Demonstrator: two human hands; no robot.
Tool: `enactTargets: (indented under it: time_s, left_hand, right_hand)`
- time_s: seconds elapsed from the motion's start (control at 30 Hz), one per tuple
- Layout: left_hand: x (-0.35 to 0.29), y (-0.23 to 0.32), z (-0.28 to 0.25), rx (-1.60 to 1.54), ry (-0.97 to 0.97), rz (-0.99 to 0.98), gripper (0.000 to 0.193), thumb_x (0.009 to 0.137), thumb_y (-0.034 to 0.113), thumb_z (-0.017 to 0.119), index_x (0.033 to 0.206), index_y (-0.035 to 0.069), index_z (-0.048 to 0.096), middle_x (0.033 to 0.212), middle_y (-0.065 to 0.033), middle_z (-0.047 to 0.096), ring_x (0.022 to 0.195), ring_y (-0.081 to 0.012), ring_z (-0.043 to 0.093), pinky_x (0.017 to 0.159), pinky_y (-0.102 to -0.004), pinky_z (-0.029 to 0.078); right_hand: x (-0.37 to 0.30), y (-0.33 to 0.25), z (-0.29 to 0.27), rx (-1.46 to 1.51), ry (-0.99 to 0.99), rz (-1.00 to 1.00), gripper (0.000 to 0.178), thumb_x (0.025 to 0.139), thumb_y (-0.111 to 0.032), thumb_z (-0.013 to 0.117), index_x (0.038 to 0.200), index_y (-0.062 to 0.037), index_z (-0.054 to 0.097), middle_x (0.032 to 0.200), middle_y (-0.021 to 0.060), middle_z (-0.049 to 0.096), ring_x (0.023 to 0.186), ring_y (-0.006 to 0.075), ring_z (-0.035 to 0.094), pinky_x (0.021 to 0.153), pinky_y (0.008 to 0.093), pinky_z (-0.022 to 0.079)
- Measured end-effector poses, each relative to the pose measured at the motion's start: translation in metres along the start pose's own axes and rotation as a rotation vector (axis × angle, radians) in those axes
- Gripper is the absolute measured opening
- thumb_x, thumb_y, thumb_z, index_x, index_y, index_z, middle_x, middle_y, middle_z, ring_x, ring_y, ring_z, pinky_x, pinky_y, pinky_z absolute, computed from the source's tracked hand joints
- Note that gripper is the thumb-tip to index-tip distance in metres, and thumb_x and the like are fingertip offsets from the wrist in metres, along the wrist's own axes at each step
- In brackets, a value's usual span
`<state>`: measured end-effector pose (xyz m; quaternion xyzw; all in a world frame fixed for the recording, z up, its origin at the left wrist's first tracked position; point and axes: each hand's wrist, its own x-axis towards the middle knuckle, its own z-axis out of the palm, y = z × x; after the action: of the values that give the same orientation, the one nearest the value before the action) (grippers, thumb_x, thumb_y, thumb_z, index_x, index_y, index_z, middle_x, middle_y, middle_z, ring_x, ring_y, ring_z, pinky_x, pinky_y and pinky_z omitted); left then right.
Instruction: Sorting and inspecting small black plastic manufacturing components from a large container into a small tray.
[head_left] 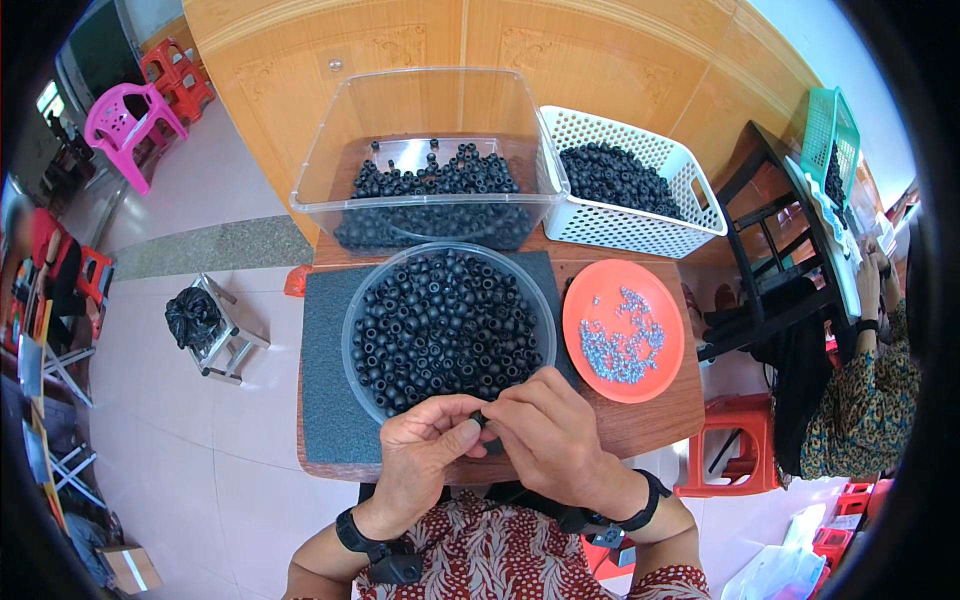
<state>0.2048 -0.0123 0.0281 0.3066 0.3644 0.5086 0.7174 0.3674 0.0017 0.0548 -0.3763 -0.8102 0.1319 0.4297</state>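
Observation:
My left hand (422, 448) pinches a small black ring-shaped part (479, 418) between thumb and fingers, just over the near rim of a round clear tub (349, 345). My right hand (553, 438) is closed, its fingertips pressed together at the same part. Whether a smaller piece sits between those fingertips is hidden. The tub is filled with loose black ring-shaped parts (445, 325) with open centres. Right of it, an orange-red plate (598, 285) carries many tiny silvery pieces (622, 350), spread over its middle and near side.
Behind the tub stand a clear rectangular bin (420, 200) and a white perforated basket (640, 236), both holding black parts. A dark mat (330, 400) lies on the wooden table (650, 425). A stool with a black bag (192, 318) is at left; another person's arm (868, 300) shows at right.

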Motion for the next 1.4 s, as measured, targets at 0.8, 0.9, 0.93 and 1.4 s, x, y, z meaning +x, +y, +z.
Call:
enactTargets:
  time_s: [0.8,0.9,0.93,1.4]
  left_hand:
    - [0.007,0.007,-0.001,-0.096,0.002,-0.139,0.013,0.082,-0.001,0.061,0.094,-0.005,0.063,0.083,-0.0112,0.066,0.065,-0.0139,0.063,0.062,-0.0240,0.052]
    - [0.007,0.006,0.002,-0.075,0.044,-0.129,0.013,0.082,-0.001,0.061,0.095,-0.005,0.063,0.085,-0.0099,0.066,0.072,-0.0138,0.063,0.068,-0.0241,0.051]
    - [0.008,0.005,0.002,-0.054,0.050,-0.123,0.013,0.083,-0.001,0.062,0.095,-0.005,0.064,0.086,-0.0095,0.067,0.076,-0.0136,0.063,0.071,-0.0241,0.051]
    - [0.000,0.011,0.007,0.148,-0.063,-0.150,0.025,0.090,0.010,0.059,0.105,-0.009,0.064,0.088,-0.0101,0.066,0.075,-0.0137,0.060,0.071,-0.0254,0.048]
  right_hand:
    - [-0.005,-0.001,0.003,-0.028,-0.011,0.021,0.045,0.067,-0.008,0.073,0.106,0.0075,0.058,0.087,0.0141,0.057,0.074,0.0282,0.053,0.061,0.0364,0.043]
    - [-0.006,0.000,0.012,-0.159,-0.027,-0.065,0.049,0.065,-0.010,0.074,0.105,0.0113,0.056,0.086,0.0144,0.055,0.073,0.0276,0.051,0.059,0.0363,0.042]
    - [-0.007,0.001,0.013,-0.162,-0.026,-0.065,0.049,0.065,-0.010,0.074,0.105,0.0113,0.056,0.086,0.0144,0.055,0.073,0.0276,0.051,0.059,0.0363,0.042]
    - [-0.012,0.007,0.004,-0.270,-0.065,-0.102,0.044,0.061,-0.006,0.072,0.098,0.0103,0.055,0.079,0.0144,0.052,0.064,0.0282,0.049,0.056,0.0375,0.041]
